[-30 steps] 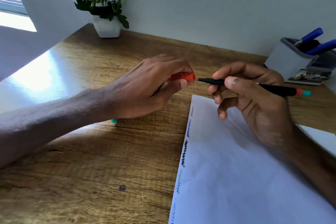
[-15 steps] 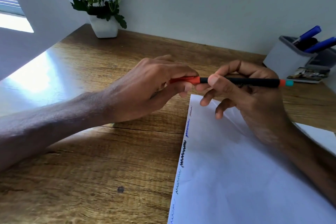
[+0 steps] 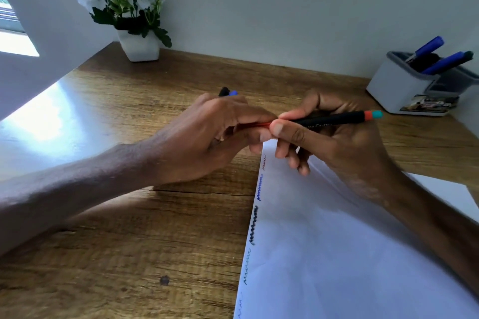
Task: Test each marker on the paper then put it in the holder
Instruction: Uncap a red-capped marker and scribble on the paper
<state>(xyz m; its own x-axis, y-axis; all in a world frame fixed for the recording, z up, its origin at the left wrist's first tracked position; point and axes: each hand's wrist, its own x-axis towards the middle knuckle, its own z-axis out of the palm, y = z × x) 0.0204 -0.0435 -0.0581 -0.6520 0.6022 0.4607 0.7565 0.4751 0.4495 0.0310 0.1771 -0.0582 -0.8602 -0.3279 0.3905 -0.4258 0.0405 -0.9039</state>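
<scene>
My right hand [image 3: 334, 142] holds a thin black marker [image 3: 334, 119] with an orange and teal end, level above the top of the white paper [image 3: 337, 254]. My left hand [image 3: 207, 137] pinches the marker's orange cap [image 3: 255, 125], which sits pushed onto the marker's tip; both hands touch there. Several squiggle test lines [image 3: 255, 223] run down the paper's left edge. The grey-white holder [image 3: 396, 85] stands at the far right with blue markers [image 3: 427, 49] in it.
Tips of a black and a blue marker [image 3: 228, 92] peek out on the desk behind my left hand. A white pot of white flowers [image 3: 138, 45] stands at the back left by the wall. The wooden desk [image 3: 129, 241] stretches left of the paper.
One second ago the orange cap and the marker tip were apart. My hands came together and the cap is now pressed onto the marker.
</scene>
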